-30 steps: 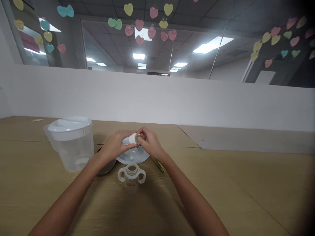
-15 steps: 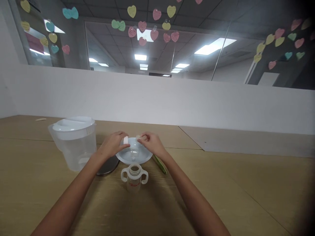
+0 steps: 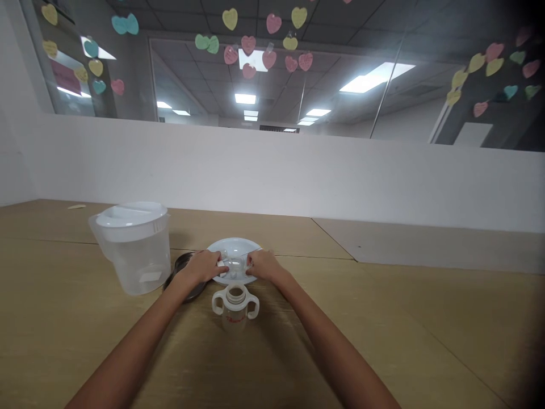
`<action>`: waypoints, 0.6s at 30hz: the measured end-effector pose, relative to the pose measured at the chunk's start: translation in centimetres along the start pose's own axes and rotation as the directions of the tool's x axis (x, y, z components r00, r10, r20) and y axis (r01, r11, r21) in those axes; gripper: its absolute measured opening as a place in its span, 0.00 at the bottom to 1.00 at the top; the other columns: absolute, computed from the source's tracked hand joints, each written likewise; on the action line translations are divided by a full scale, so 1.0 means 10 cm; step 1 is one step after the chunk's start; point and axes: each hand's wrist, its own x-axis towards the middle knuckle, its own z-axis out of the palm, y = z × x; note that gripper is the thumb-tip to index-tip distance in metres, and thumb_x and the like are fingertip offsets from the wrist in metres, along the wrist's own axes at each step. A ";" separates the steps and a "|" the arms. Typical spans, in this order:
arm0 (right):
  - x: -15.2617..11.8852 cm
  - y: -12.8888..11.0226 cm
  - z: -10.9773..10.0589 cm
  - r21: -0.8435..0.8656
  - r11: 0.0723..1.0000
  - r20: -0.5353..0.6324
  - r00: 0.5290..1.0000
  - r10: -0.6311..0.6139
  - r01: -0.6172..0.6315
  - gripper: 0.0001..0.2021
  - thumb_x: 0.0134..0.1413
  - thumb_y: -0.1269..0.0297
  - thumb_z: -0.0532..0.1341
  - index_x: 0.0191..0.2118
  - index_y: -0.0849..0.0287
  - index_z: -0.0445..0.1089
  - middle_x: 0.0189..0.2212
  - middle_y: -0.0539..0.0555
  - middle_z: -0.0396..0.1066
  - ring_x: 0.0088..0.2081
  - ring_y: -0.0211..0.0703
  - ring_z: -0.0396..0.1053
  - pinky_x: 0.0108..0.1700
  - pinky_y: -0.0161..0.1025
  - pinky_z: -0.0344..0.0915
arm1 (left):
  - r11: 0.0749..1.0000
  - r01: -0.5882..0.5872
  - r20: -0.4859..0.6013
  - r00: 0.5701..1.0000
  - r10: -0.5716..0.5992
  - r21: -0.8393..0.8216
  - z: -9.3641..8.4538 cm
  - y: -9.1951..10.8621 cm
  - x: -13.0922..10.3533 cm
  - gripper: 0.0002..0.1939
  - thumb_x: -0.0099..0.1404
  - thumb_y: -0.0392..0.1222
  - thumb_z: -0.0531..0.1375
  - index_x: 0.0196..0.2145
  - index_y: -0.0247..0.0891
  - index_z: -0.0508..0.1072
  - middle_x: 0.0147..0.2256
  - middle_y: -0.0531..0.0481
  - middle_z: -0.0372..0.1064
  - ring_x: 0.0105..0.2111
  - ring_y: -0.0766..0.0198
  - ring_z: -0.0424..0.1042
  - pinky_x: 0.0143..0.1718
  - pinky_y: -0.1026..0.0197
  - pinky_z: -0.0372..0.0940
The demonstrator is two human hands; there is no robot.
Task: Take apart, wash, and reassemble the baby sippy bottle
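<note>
A white shallow bowl (image 3: 234, 243) stands in front of me with clear plastic pieces (image 3: 235, 265) in it. Over its left edge, my left hand (image 3: 205, 265) pinches a small white piece (image 3: 221, 268), partly covered by the fingers. My right hand (image 3: 264, 265) is at the bowl's right side with its fingers closed together. Whatever it holds is mostly hidden. Nearer to me, a baby bottle (image 3: 235, 309) with two side handles and red lettering stands upright, its threaded mouth uncovered. Neither hand touches it.
A large translucent lidded pitcher (image 3: 136, 250) stands on the left. Partly behind my left hand lies a dark round pan or lid (image 3: 181, 267). A flat pale strip (image 3: 76, 207) rests far left on the wooden table (image 3: 383, 318). A white wall (image 3: 272, 176) rises behind.
Both hands have moved down, the right one from over the bowl to its right side. The clear piece in its fingers is now mostly hidden. The green strip is out of sight.
</note>
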 end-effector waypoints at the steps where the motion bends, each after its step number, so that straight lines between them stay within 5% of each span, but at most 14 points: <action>1: 0.00 0.00 0.00 0.004 1.000 0.006 1.000 -0.001 0.001 0.10 0.43 0.65 0.64 0.36 0.59 0.72 0.39 0.56 0.73 0.43 0.48 0.68 0.45 0.42 0.56 | 1.000 0.002 0.002 1.000 -0.002 -0.004 -0.02 0.01 0.00 0.18 0.58 0.52 0.54 0.35 0.36 0.74 0.35 0.38 0.74 0.37 0.51 0.72 0.38 0.55 0.61; 5: 0.01 0.02 0.02 0.024 1.000 0.019 1.000 -0.019 0.019 0.09 0.45 0.69 0.60 0.35 0.59 0.73 0.38 0.56 0.74 0.42 0.47 0.68 0.46 0.43 0.55 | 0.997 -0.013 -0.061 0.998 0.008 -0.070 -0.36 0.07 -0.11 0.22 0.59 0.53 0.53 0.42 0.33 0.73 0.44 0.37 0.71 0.44 0.50 0.70 0.44 0.54 0.61; 7: 0.01 0.03 0.02 0.038 0.999 0.017 0.999 -0.030 0.029 0.08 0.47 0.69 0.59 0.35 0.59 0.73 0.38 0.56 0.74 0.42 0.47 0.68 0.46 0.43 0.55 | 0.958 -0.102 -0.216 0.975 0.043 -0.268 -0.68 0.11 -0.26 0.23 0.60 0.54 0.52 0.45 0.35 0.72 0.46 0.43 0.71 0.45 0.55 0.69 0.46 0.58 0.61; 9: 0.01 0.03 -0.01 0.056 0.998 0.003 0.999 -0.034 0.033 0.08 0.48 0.68 0.58 0.35 0.58 0.73 0.37 0.56 0.74 0.42 0.47 0.68 0.45 0.43 0.55 | 0.880 -0.199 -0.454 0.891 -0.022 -0.432 -1.01 0.09 -0.45 0.21 0.60 0.54 0.53 0.44 0.39 0.72 0.43 0.48 0.73 0.44 0.60 0.70 0.46 0.61 0.62; 10: 0.01 0.03 -0.03 0.067 0.997 -0.011 0.999 -0.033 0.034 0.09 0.48 0.68 0.58 0.35 0.58 0.73 0.37 0.56 0.74 0.41 0.46 0.69 0.45 0.42 0.56 | 0.852 -0.259 -0.597 0.798 -0.077 -0.456 -1.16 0.04 -0.54 0.19 0.60 0.52 0.54 0.43 0.39 0.73 0.42 0.49 0.73 0.43 0.61 0.70 0.46 0.61 0.62; 11: 0.00 0.03 -0.06 0.079 0.996 -0.031 0.999 -0.032 0.034 0.09 0.49 0.67 0.58 0.36 0.58 0.73 0.37 0.55 0.74 0.40 0.46 0.69 0.45 0.42 0.56 | 0.835 -0.316 -0.738 0.658 -0.148 -0.450 -1.27 -0.05 -0.62 0.18 0.60 0.51 0.54 0.41 0.37 0.73 0.40 0.49 0.73 0.43 0.62 0.70 0.47 0.61 0.61; 13: -0.02 0.04 -0.13 0.107 0.994 -0.086 0.996 -0.030 0.039 0.10 0.51 0.67 0.56 0.37 0.58 0.73 0.36 0.55 0.74 0.39 0.45 0.69 0.43 0.40 0.56 | 0.841 -0.351 -0.902 0.292 -0.318 -0.411 -1.37 -0.35 -0.70 0.15 0.60 0.47 0.54 0.38 0.34 0.73 0.39 0.48 0.72 0.42 0.63 0.69 0.48 0.60 0.60; 15: -0.05 0.04 -0.22 0.138 0.989 -0.150 0.988 -0.026 0.047 0.11 0.52 0.67 0.55 0.38 0.58 0.73 0.36 0.54 0.74 0.38 0.43 0.69 0.41 0.38 0.57 | 0.834 -0.309 -0.859 -0.089 -0.504 -0.457 -1.30 -0.78 -0.70 0.12 0.60 0.42 0.51 0.34 0.31 0.71 0.34 0.48 0.70 0.39 0.64 0.69 0.46 0.60 0.61; 16: -0.06 0.05 -0.26 0.154 0.987 -0.182 0.983 -0.024 0.052 0.11 0.53 0.67 0.54 0.38 0.59 0.73 0.35 0.54 0.75 0.37 0.42 0.69 0.40 0.37 0.58 | 0.801 -0.271 -0.784 -0.196 -0.589 -0.534 -1.22 -1.01 -0.68 0.10 0.58 0.39 0.50 0.33 0.32 0.69 0.32 0.50 0.68 0.38 0.65 0.68 0.45 0.60 0.61; 17: -0.08 0.06 -0.29 0.170 0.984 -0.211 0.977 -0.021 0.058 0.12 0.53 0.68 0.54 0.38 0.59 0.73 0.35 0.54 0.75 0.36 0.41 0.69 0.39 0.36 0.58 | 0.747 -0.219 -0.712 -0.228 -0.664 -0.627 -1.12 -1.24 -0.65 0.08 0.57 0.38 0.51 0.31 0.33 0.67 0.30 0.52 0.65 0.36 0.65 0.66 0.45 0.60 0.60; 18: -0.09 0.06 -0.33 0.186 0.980 -0.239 0.971 -0.018 0.064 0.12 0.53 0.68 0.53 0.38 0.59 0.73 0.35 0.54 0.75 0.36 0.40 0.69 0.38 0.35 0.58 | 0.669 -0.175 -0.646 -0.175 -0.743 -0.723 -1.00 -1.44 -0.61 0.05 0.56 0.39 0.51 0.30 0.35 0.63 0.28 0.54 0.61 0.35 0.66 0.65 0.45 0.60 0.59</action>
